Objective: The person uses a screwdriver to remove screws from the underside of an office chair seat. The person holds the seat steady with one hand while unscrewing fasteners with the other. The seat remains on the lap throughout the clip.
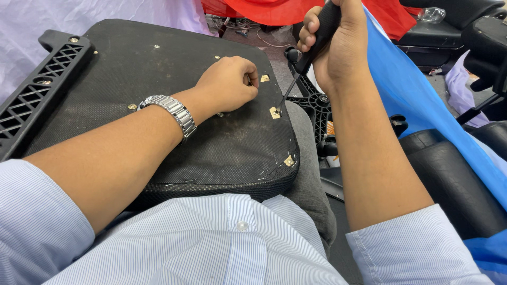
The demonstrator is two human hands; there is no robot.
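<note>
Screwdriver (309,58) with a black handle stands tilted in the right hand (338,45), whose fingers (310,29) are wrapped tight around the handle; its thin metal shaft slants down and left, and the tip sits in a small tan patch (274,112) on the underside of a black seat cushion (158,95). The left hand (229,84) rests on that same fabric just left of the tip, fingers curled into a loose fist with the fingertips pressed to the cushion near a second tan patch (264,78); whether they pinch anything cannot be told. A silver metal watch (171,112) circles the left wrist. The cushion lies upside down across the person's lap, with staples along its near edge and a third tan patch (289,160) at the corner. A black latticed plastic armrest bracket (37,87) runs along its far left side. Blue cloth (417,100) drapes to the right, beside a black star-shaped chair base (317,105).
</note>
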